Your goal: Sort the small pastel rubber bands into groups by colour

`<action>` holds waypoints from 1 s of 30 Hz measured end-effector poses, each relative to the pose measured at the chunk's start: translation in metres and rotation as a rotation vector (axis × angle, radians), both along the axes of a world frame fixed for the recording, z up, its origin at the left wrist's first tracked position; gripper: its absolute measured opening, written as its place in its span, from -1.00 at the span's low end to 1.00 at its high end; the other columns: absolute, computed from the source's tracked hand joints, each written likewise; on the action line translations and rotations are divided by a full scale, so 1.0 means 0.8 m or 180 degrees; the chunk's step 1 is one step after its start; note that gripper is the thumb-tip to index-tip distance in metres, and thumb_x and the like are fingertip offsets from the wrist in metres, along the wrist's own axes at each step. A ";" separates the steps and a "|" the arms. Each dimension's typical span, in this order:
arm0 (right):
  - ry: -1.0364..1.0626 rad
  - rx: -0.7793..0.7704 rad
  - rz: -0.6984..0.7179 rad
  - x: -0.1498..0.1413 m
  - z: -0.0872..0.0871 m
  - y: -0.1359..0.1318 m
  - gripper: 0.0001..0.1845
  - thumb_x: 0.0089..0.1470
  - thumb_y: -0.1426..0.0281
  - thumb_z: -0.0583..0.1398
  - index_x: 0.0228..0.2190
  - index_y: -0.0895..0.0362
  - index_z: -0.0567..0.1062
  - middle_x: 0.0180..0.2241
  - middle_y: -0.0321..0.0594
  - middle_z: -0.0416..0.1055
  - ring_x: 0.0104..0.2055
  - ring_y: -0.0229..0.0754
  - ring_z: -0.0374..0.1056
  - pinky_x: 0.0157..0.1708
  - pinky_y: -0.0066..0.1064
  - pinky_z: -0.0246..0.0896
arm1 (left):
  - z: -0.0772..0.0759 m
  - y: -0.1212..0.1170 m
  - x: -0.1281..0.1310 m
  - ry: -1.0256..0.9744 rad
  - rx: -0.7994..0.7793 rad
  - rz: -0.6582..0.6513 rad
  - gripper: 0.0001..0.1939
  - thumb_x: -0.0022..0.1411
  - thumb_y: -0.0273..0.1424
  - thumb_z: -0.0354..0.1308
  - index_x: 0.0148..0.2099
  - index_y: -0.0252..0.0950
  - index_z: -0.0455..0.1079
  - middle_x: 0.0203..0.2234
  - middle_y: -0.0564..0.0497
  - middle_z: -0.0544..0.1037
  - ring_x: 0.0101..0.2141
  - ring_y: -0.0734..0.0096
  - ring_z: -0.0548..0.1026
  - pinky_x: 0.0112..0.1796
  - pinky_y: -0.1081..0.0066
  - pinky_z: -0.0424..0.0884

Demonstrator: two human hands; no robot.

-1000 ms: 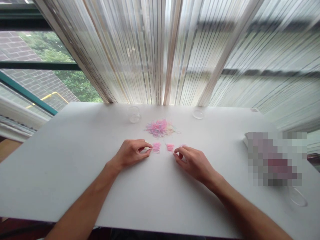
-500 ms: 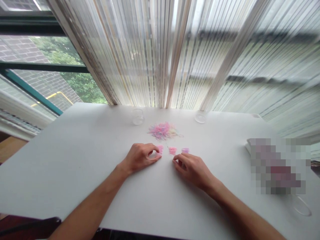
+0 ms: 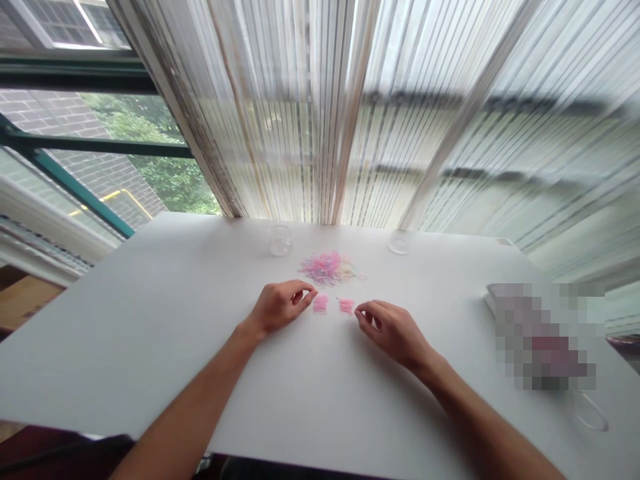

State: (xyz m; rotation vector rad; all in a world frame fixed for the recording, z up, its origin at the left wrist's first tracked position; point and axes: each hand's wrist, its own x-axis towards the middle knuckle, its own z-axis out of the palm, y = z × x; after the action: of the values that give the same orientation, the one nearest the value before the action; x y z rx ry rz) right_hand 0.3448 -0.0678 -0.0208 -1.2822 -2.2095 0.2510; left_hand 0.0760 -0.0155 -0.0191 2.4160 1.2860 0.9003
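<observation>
My left hand (image 3: pixel 283 307) rests on the white table (image 3: pixel 165 353), its thumb and forefinger tips pinched together at the upper left of a small pink group of short thin strands (image 3: pixel 321 305). Anything in that pinch is too small to see. Just right of a second, coral-pink group of strands (image 3: pixel 346 305) is my right hand (image 3: pixel 393 330), its fingertips also drawn together; whether they hold a strand cannot be made out. Beyond both hands lies a loose pile of pink, lilac and pale yellow strands (image 3: pixel 327 268).
Two clear containers stand behind the pile, a taller cup (image 3: pixel 281 241) at left and a low dish (image 3: pixel 400 244) at right. On the right side of the table lies a blurred-out object (image 3: pixel 543 340) with a white loop (image 3: pixel 591 412). String curtains (image 3: pixel 330 120) hang at the table's far edge.
My left hand has drawn back from the pink group, its fingertips now closer together. My right hand has shifted rightward, and the purple group seen earlier is now hidden. The view has tilted slightly.
</observation>
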 end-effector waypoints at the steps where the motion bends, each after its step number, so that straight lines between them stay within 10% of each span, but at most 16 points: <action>1: 0.0078 0.0074 -0.0045 0.003 0.001 0.003 -0.75 0.31 0.36 0.09 -0.35 0.11 0.52 -0.50 -0.28 0.45 -0.50 -0.27 0.31 -0.42 -0.44 0.16 | 0.004 0.005 -0.002 -0.0091 -0.0010 0.0102 -0.71 0.38 -0.26 0.08 -0.20 -0.29 0.58 -0.56 0.09 0.51 -0.55 0.52 0.36 -0.44 0.52 0.26; 11: 0.1187 -0.0023 -0.1257 0.044 -0.002 0.045 -0.59 0.19 0.08 0.12 -0.42 0.14 0.54 -0.50 -0.20 0.52 -0.53 -0.21 0.31 -0.44 -0.37 0.27 | 0.106 0.106 0.005 0.0390 -0.0832 -0.0081 -0.63 0.37 -0.20 0.03 -0.04 -0.30 0.58 -0.23 -0.06 0.67 -0.29 0.34 0.57 -0.24 0.44 0.45; 21: 0.1268 -0.0219 -0.1456 0.048 -0.011 0.054 -0.50 0.17 -0.01 0.11 -0.43 0.13 0.57 -0.57 -0.24 0.47 -0.58 -0.21 0.29 -0.50 -0.39 0.26 | 0.055 0.128 0.023 0.1065 -0.0935 -0.0395 -0.58 0.26 -0.28 0.16 0.13 -0.29 0.47 0.04 -0.18 0.58 -0.01 0.15 0.56 0.03 0.30 0.44; 30: 0.1184 -0.0462 -0.1410 0.048 -0.014 0.052 -0.58 0.16 0.06 0.13 -0.42 0.12 0.57 -0.58 -0.29 0.40 -0.56 -0.21 0.26 -0.47 -0.39 0.22 | 0.060 0.132 -0.002 0.1467 -0.1113 -0.0418 -0.52 0.28 -0.38 0.11 0.23 -0.21 0.41 0.09 -0.13 0.55 -0.03 0.22 0.58 0.02 0.36 0.44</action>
State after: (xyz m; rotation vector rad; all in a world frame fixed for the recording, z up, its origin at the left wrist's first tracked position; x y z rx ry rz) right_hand 0.3829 -0.0262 -0.0323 -1.6155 -1.5773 0.4399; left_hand 0.0747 0.0902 0.0286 2.4540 1.2733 0.0643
